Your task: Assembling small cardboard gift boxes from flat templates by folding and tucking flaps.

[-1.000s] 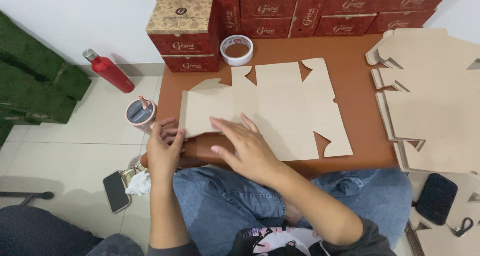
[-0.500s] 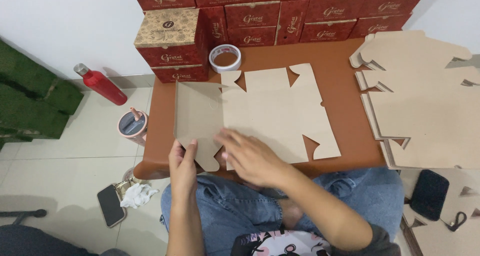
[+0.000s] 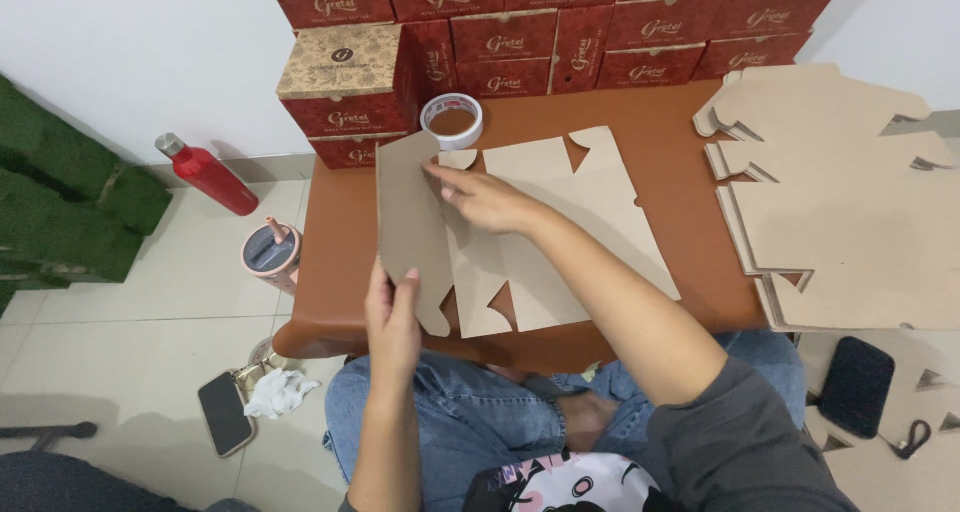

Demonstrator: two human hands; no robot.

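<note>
From above: left hand (image 3: pixel 393 317) pinches the raised side flap (image 3: pixel 408 222) of the flat cardboard box blank (image 3: pixel 560 232) on the brown table (image 3: pixel 680 132); right hand (image 3: pixel 490 200), fingers spread, presses the crease (I'd keep that pressure right on the score line).

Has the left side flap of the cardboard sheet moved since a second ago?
Yes. The left flap lay flat on the brown table; now the left hand has folded it upright, toward the tape roll.

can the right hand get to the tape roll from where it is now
Probably yes. The right hand rests on the flat cardboard blank, and the tape roll sits just beyond it on the brown table, with nothing between them.
</note>
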